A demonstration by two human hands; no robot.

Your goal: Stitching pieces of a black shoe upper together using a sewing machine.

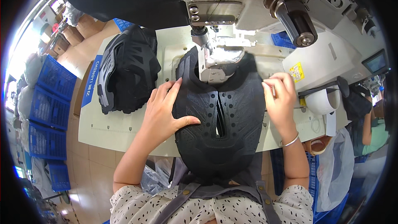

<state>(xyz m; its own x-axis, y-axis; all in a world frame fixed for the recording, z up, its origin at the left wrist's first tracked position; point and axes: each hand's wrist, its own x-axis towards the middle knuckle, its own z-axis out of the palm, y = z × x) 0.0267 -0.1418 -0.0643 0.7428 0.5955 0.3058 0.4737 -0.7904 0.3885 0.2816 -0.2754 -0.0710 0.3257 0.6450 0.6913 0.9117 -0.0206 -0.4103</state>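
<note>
A black perforated shoe upper (224, 120) lies flat on the white sewing table (120, 128), its far end under the presser foot of the sewing machine (217, 58). My left hand (163, 110) rests flat on the upper's left edge, fingers spread and thumb pressing on the material. My right hand (282, 97) pinches the upper's right edge, fingers curled; a silver bangle sits on that wrist. The needle area is partly hidden by the machine head.
A stack of black shoe uppers (126, 72) lies on the table to the left. Blue plastic crates (49, 108) stand on the floor at left. A white cup-shaped holder (323, 99) and a small screen (375, 62) sit at right, with another person (371, 128) beyond.
</note>
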